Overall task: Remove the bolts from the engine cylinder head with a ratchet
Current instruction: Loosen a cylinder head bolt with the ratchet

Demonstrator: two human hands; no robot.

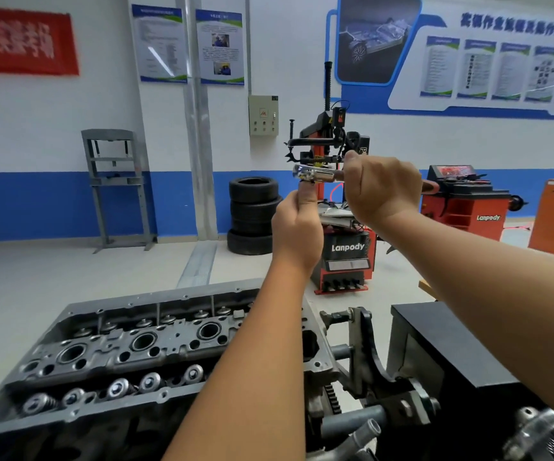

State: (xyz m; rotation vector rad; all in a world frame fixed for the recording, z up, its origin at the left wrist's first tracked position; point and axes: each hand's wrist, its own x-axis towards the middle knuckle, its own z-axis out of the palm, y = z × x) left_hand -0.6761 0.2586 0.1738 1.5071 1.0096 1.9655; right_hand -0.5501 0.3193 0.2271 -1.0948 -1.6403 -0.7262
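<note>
Head view: both forearms reach forward and up from the bottom edge, over an engine on a stand.
Nearest: the cylinder head (pixel 129 354) lies low and left, its top open, showing round bores, valve springs and many small holes; no bolt heads can be picked out for certain.
Beside it: a dark stand bracket (pixel 368 354) and a black box (pixel 451 354) sit to the right.
Hands: both are raised well above the engine, close together.
Right hand (pixel 382 191): fingers curl around one end of a shiny metal ratchet (pixel 315 174), held roughly level.
Left hand (pixel 297 227): thumb and fingertips pinch the tool's other end from below, where a socket likely sits.
Handling: the ratchet looks rigid, smooth and moderately heavy; polished steel may slip, so the handle end gives the surest hold.
Farther: a red tyre machine (pixel 348 254), stacked tyres (pixel 254 214) and wall posters (pixel 189 44).
</note>
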